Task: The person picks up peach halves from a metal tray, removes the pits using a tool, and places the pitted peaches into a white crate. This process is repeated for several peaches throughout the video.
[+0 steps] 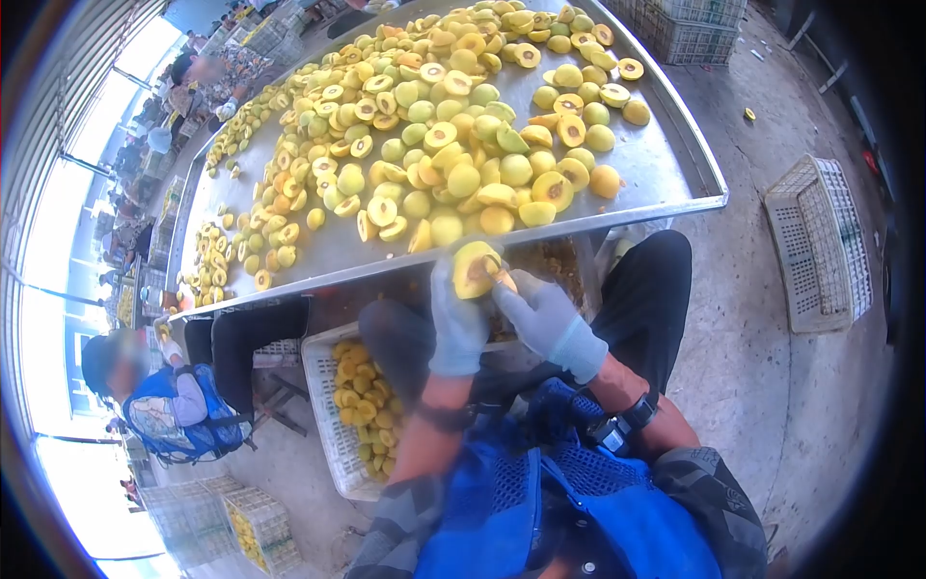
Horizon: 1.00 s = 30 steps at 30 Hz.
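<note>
In my left hand, gloved in pale grey, I hold a yellow halved fruit with its cut side showing. My right hand, gloved too, is closed at the fruit's right edge, its fingertips round something small and brownish that I cannot make out. Both hands are just below the near edge of a metal table. Many halved fruits are heaped on it, several with the brown pit showing. A white crate of halved fruit stands below, left of my left arm.
A white basket lies on the floor at the right. A person in blue sits at the left; another is beyond the table. More crates stand at the lower left and crates at the top right.
</note>
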{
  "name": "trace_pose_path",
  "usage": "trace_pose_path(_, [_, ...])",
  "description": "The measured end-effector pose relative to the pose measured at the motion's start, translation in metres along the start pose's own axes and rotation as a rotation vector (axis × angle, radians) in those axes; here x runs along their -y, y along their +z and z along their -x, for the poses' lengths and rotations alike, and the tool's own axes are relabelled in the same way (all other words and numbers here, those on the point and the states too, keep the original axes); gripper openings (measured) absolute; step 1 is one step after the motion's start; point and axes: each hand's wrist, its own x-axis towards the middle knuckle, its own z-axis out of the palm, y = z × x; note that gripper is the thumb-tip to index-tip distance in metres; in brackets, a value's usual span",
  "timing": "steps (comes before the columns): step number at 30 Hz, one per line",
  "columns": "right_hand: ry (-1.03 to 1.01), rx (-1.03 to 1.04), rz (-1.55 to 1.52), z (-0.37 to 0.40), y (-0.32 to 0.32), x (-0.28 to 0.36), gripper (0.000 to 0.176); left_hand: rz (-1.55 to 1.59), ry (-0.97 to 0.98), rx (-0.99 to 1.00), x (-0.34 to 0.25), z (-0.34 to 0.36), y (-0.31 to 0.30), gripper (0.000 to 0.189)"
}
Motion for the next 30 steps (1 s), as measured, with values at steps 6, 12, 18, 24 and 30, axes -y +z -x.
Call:
trace_pose_path(6, [-0.092,-0.050,0.023,-0.002,0.009,-0.016,0.042,0.263,-0.268,-0.178,-0.002,0.001,0.015,0.051])
trace_pose_path(12, [0.002,0.030,-0.036,0.004,0.007,-0.005,0.046,0.075,-0.152,-0.267,0.000,0.006,0.021,0.042])
trace_pose_path(18, [0.081,0.100,-0.077,0.007,0.008,-0.005,0.048,-0.027,-0.086,-0.337,0.003,0.006,0.016,0.031])
trace_pose_path(24, [0.306,0.265,-0.159,0.013,0.002,0.007,0.049,-0.064,-0.082,-0.224,0.006,0.007,0.007,0.035])
trace_pose_path(30, [0.374,0.438,-0.427,0.019,-0.005,0.017,0.050,0.004,-0.068,0.072,0.003,0.001,-0.011,0.039])
